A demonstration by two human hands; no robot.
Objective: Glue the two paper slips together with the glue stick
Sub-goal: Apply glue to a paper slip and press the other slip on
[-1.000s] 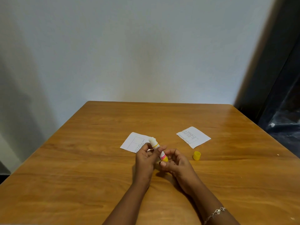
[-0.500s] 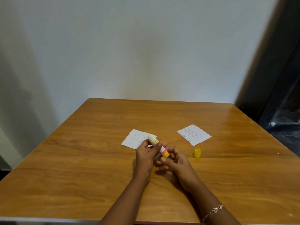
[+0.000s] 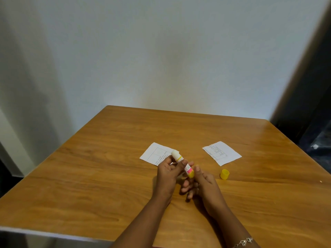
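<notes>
Above table (image 3: 107, 176): left hand (image 3: 166, 176) grips glue stick (image 3: 177, 156); right hand (image 3: 204, 181) curled at base, grip unclear, likely twisting glue out; cap (image 3: 224, 174) parked aside.

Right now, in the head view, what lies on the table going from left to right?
left paper slip → glue stick → right paper slip
</notes>
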